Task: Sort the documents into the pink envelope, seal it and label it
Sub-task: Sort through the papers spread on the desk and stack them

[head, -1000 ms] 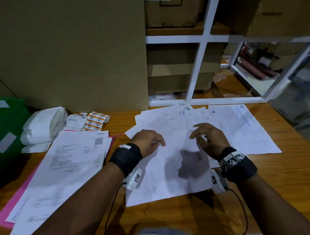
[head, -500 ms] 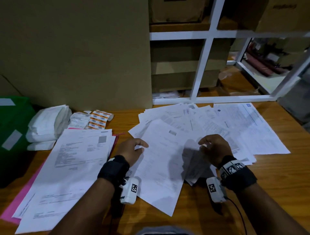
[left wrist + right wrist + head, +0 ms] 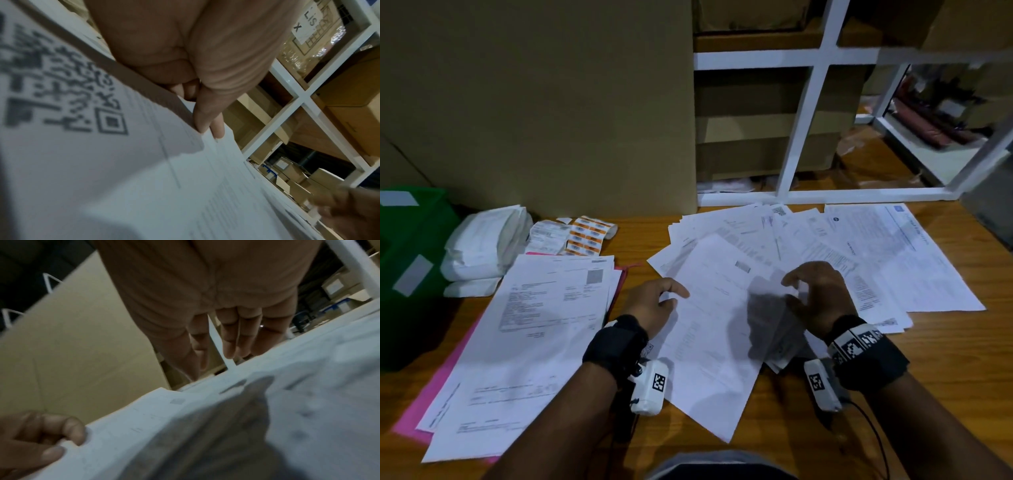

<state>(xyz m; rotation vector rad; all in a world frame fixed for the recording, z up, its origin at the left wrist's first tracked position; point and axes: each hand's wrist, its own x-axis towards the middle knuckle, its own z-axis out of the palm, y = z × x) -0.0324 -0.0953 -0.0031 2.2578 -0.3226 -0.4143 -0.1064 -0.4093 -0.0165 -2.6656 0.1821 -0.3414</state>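
The pink envelope (image 3: 438,383) lies at the left, mostly covered by a stack of white documents (image 3: 534,335). More documents (image 3: 876,253) are fanned out to the right of the middle. My left hand (image 3: 676,297) pinches the left edge of the top sheet (image 3: 709,349), which lies at a slant toward me. The left wrist view shows thumb and finger (image 3: 207,128) closed on that paper edge (image 3: 123,170). My right hand (image 3: 789,291) hovers just over the fan with loosely bent fingers (image 3: 228,347), holding nothing. The same sheet (image 3: 164,426) fills the right wrist view.
A green bin (image 3: 407,274) stands at the far left, with white folded packets (image 3: 486,246) and orange label sheets (image 3: 585,236) beside it. A tall cardboard box (image 3: 534,102) and a white shelf frame (image 3: 801,120) close off the back. Bare wooden table (image 3: 945,359) shows at the right.
The left hand has pulled the top sheet left and toward me, turning it to a slant. The right hand has lifted off the paper and drawn back slightly.
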